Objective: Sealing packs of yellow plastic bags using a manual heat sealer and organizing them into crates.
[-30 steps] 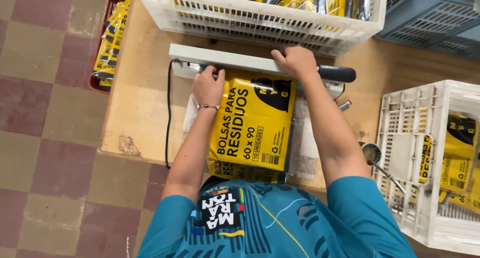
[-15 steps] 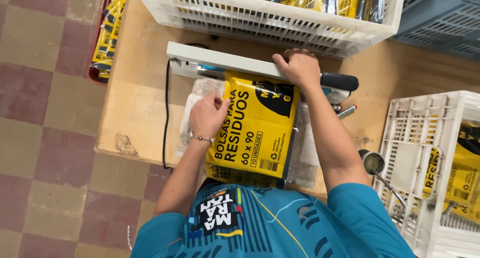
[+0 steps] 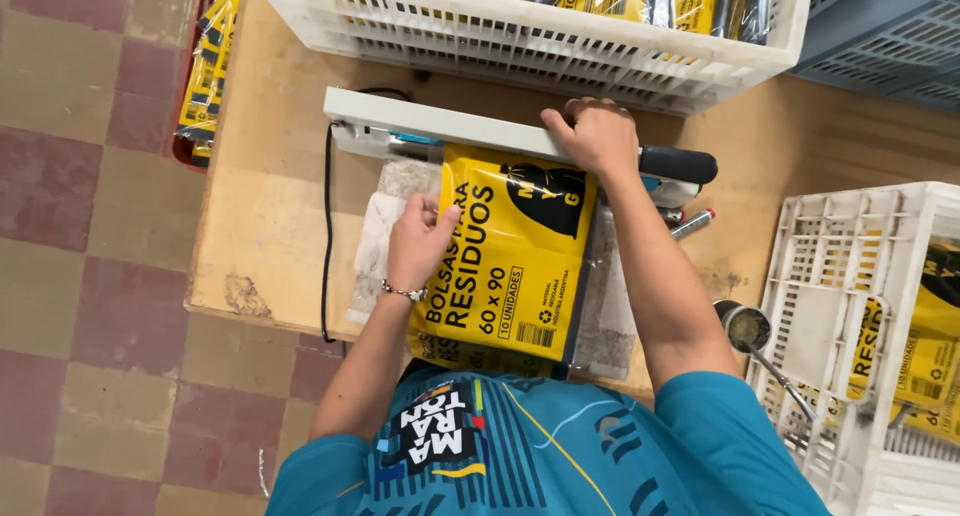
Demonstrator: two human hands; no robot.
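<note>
On the tabletop [image 3: 270,226], my left hand [image 3: 420,238] has slid back down from the sealer bar [image 3: 440,126] and now lies flat, fingers loosely spread, on the yellow bag pack's [image 3: 510,266] left edge. My right hand [image 3: 595,136] stays curled over the bar, pressing it onto the pack's top.

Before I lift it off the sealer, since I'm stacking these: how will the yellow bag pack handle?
The yellow bag pack lies flat in glossy film, so it's probably floppy and slippery. It looks thin, likely light. It won't roll.
</note>
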